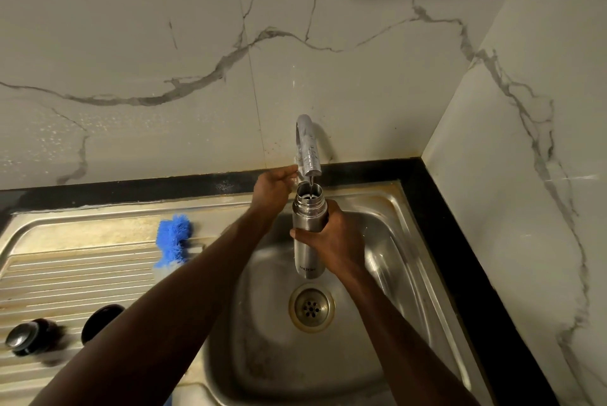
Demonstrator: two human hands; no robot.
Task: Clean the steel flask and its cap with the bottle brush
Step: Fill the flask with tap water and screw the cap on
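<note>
The right hand [331, 234] is gripping the steel flask [308, 234] around its upper body, fingers curled round the far side and the thumb lying across the front. The flask is standing upright above the sink basin [387, 241], its open mouth directly beneath the spout of the tap [308, 146] — a thin stream of water is running straight into it. The flask is a slim brushed-metal cylinder with a ridged, threaded neck, a wide open top that is showing a bright inner rim, and small dark lettering near its base.

The left hand [272, 187] is reaching up beside the tap, just left of the flask's mouth, with its fingers curled toward something at the tap's base; what they are pinching there I cannot tell, since the spout and the hand itself are hiding it.

On the ribbed draining board [65, 274] to the left, the bottle brush [173, 238] is lying with its blue bristle head near the back edge. Nearer the front edge two dark round cap pieces are sitting well apart from the flask — one with a steel-coloured top [28, 336], the other [101, 322] partly hidden behind the left forearm. The drain [311, 307] is lying below the flask's base.
</note>
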